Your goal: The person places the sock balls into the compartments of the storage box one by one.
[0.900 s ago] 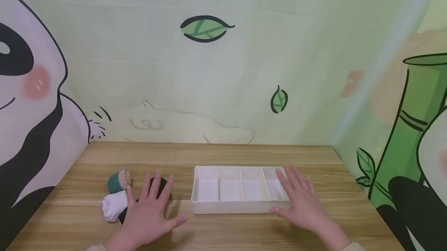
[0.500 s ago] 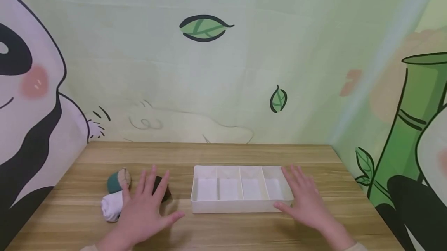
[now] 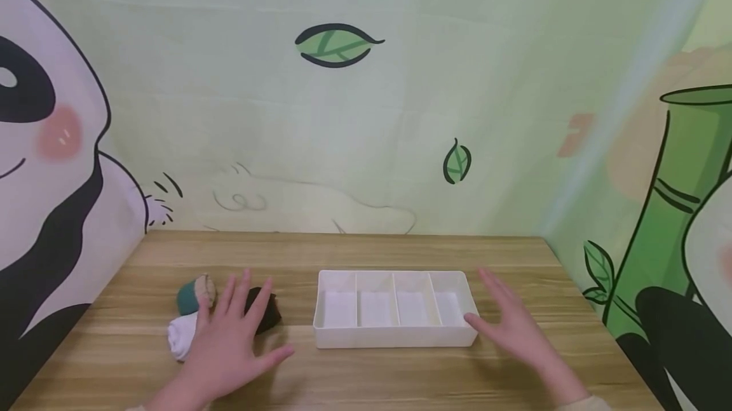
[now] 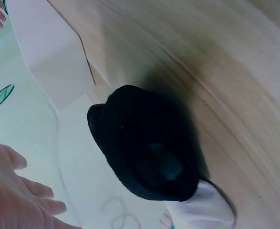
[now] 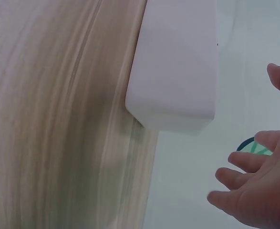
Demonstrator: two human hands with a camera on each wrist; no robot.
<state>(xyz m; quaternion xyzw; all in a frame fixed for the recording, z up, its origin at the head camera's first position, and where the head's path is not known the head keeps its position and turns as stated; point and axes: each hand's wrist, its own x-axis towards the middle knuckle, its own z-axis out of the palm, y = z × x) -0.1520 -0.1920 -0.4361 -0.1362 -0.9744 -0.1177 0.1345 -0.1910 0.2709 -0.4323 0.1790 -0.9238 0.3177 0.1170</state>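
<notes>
Fingers splayed and free, the left hand (image 3: pixel 222 350) hovers above a black cloth roll (image 3: pixel 267 314), white roll (image 3: pixel 180 336) and teal-and-beige roll (image 3: pixel 189 298); the right hand (image 3: pixel 515 325), equally unburdened, hovers beside a white four-compartment rectangular tray (image 3: pixel 394 337) on the wood-grain table (image 3: pixel 366 379).

Count: 2 hands, namely left hand (image 3: pixel 224 346) and right hand (image 3: pixel 517 327); 1 tray (image 3: pixel 394 337) with 4 compartments (image 3: pixel 339 310); 1 table (image 3: pixel 354 379). Bundles: 1 teal bundle (image 3: pixel 187 300), 1 white bundle (image 3: pixel 180 336), at least 1 black bundle (image 3: pixel 271 316), the group being partly hidden. Wall drawings: 2 loose leaves (image 3: pixel 336 46), 1 bamboo stalk (image 3: pixel 683 150).
</notes>
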